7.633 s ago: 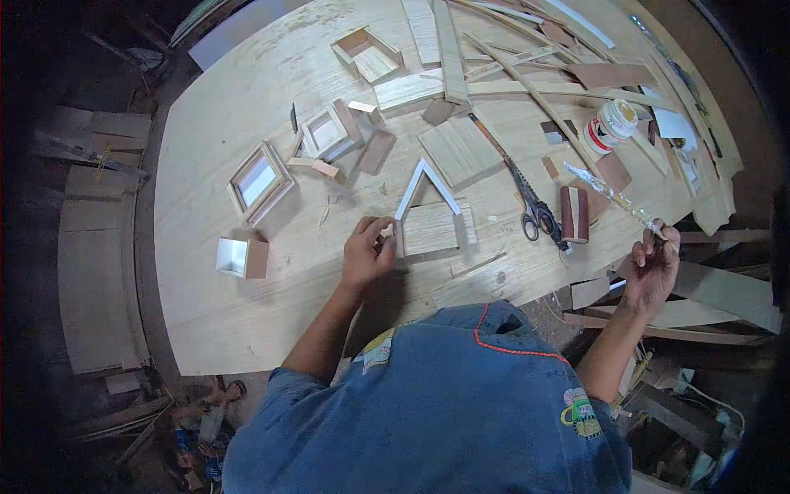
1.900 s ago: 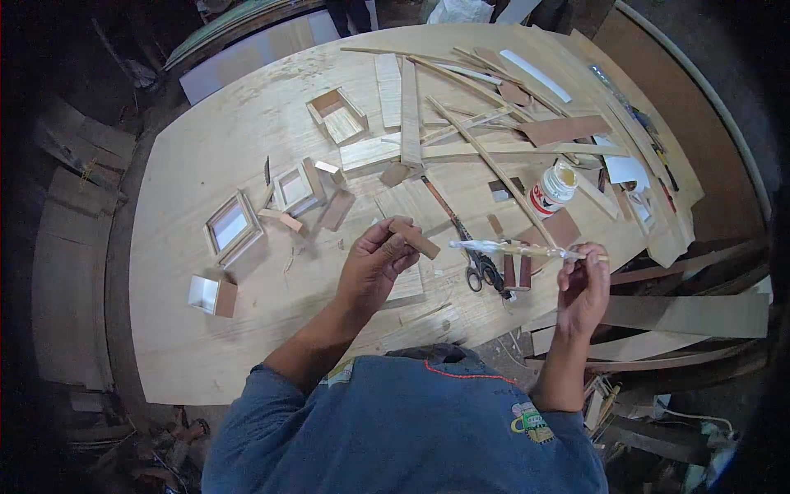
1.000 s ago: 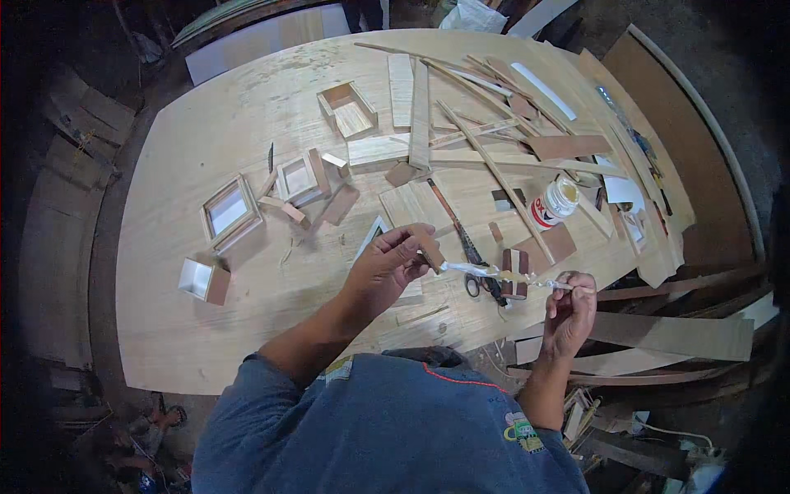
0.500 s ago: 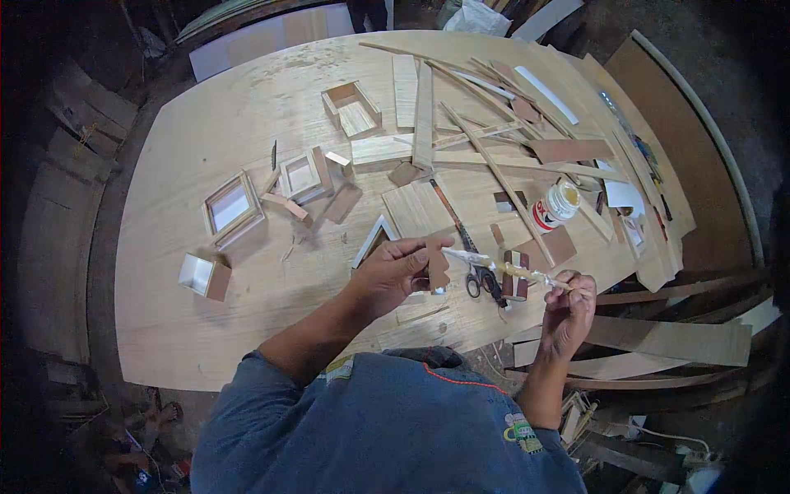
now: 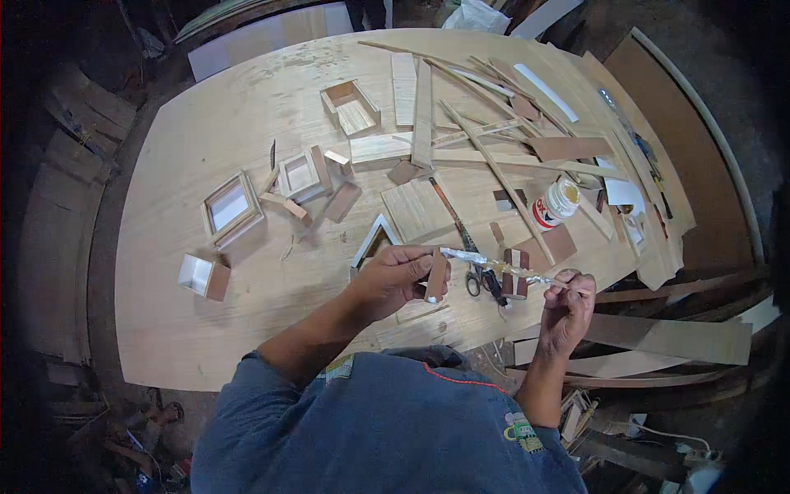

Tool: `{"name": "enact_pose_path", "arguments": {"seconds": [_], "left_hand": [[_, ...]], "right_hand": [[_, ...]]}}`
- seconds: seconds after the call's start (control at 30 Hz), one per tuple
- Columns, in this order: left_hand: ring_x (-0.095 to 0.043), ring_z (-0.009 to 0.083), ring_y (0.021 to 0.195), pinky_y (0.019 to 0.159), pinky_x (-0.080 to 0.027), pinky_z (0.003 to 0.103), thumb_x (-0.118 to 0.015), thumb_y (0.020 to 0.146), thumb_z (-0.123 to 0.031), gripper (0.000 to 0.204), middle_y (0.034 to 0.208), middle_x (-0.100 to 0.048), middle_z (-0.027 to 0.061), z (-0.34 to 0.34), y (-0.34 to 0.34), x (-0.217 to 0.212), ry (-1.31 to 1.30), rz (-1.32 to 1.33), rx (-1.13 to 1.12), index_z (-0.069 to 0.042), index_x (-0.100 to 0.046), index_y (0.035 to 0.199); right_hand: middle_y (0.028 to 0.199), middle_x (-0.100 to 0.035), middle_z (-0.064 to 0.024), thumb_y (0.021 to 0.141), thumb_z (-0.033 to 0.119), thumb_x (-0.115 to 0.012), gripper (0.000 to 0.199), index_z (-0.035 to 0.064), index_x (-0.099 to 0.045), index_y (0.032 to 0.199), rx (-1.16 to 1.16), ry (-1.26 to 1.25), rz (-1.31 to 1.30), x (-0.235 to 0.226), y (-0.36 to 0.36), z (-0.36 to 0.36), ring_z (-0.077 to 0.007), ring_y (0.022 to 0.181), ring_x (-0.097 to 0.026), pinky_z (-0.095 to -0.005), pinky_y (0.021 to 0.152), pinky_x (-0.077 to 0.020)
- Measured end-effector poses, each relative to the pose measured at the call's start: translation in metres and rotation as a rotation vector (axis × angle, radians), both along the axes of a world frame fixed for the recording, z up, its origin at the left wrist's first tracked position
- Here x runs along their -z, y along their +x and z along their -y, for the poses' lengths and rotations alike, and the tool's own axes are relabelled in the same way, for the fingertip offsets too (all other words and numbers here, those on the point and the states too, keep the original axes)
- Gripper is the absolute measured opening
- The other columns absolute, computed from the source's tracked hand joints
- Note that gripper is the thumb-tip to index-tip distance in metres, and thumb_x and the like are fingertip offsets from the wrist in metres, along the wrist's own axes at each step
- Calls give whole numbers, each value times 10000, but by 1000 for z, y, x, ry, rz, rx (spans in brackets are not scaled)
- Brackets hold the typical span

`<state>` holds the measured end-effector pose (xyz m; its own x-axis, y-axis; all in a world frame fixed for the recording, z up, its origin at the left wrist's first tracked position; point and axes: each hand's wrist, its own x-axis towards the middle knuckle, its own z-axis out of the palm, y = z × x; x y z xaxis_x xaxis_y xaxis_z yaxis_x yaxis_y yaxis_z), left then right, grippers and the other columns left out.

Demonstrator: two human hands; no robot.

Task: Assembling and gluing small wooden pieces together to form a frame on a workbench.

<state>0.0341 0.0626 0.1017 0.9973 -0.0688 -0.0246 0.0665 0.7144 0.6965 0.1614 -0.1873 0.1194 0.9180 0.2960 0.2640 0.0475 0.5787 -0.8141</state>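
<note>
Between the fingers of my left hand [image 5: 393,280] is a small brown wooden piece [image 5: 436,278], held upright with a white smear at its lower end. My right hand [image 5: 569,309] pinches the far end of a thin stick [image 5: 504,267] coated in whitish and yellowish glue. The stick's coated tip reaches left to the piece's upper edge; whether they touch, I cannot tell. Below the stick lie black-handled scissors [image 5: 475,284] and a dark red block [image 5: 516,276]. A white jar [image 5: 556,203] with a red label stands uncapped beyond my right hand, yellowish stuff at its mouth.
On the pale wooden table [image 5: 164,329], small wooden boxes stand at left, among them a framed box [image 5: 233,210] and an open tray [image 5: 351,109]. Wooden strips [image 5: 494,169] and boards lie piled at the right. A white-edged triangular frame [image 5: 377,239] sits just beyond my left hand.
My left hand has turned the small wooden piece, so its wavy edge no longer shows and it looks narrower. The stick's tip has shifted slightly; my right hand has stayed nearly in place.
</note>
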Motion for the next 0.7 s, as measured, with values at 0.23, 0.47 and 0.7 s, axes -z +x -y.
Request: {"name": "enact_pose_path", "arguments": {"seconds": [0.23, 0.47, 0.7], "left_hand": [[-594, 144, 869, 810, -496, 310, -546, 945, -265, 420, 967, -613, 61, 1, -3, -4, -31, 18, 32, 34, -523, 1238], [-579, 135, 891, 830, -476, 286, -553, 943, -241, 510, 985, -595, 52, -1, -2, -4, 19, -57, -1, 54, -420, 1338], [-558, 132, 872, 796, -455, 279, -578, 924, -198, 549, 971, -581, 55, -6, -10, 0, 5, -12, -97, 21, -372, 1383]], "right_hand": [[961, -535, -129, 856, 77, -625, 155, 22, -484, 889, 26, 29, 75, 8, 0, -1, -149, 748, -577, -238, 649, -551], [1015, -543, -137, 870, 36, -589, 93, 24, -506, 911, 271, 111, 108, -4, 38, 16, -178, 784, -581, -319, 766, -545], [940, -606, -94, 943, 68, -497, 92, 13, -548, 997, 625, -447, 529, -29, 141, 24, -155, 802, -599, -287, 756, -518]]}}
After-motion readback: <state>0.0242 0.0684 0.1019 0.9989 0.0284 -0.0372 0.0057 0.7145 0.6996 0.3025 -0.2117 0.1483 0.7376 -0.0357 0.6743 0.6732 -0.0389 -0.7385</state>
